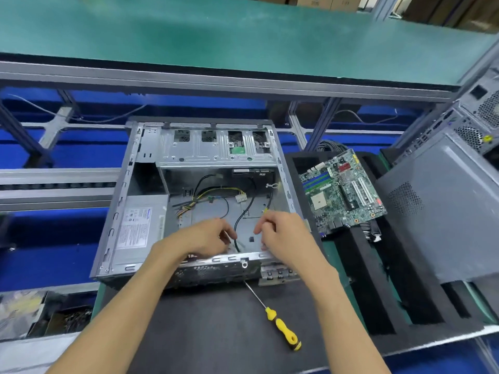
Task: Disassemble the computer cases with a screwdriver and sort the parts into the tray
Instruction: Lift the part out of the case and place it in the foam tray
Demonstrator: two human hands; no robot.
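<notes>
An open grey computer case (pixel 140 147) lies flat in front of me, its power supply (pixel 137 228) at the left and loose cables (pixel 216 195) on its floor. My left hand (pixel 202 236) and my right hand (pixel 283 233) reach inside near the case's front rim, fingers curled beside a black cable (pixel 244 211). Whether either hand grips it I cannot tell. A yellow-handled screwdriver (pixel 283 327) lies on the black mat in front of the case. A green motherboard (pixel 343 190) rests on the black foam tray (pixel 359 265) to the right.
A grey case panel (pixel 445 217) leans over the tray's right side, and another computer (pixel 483 117) stands behind it. A green shelf (pixel 243 36) runs overhead at the back. Bins of small parts (pixel 54 317) sit at the lower left.
</notes>
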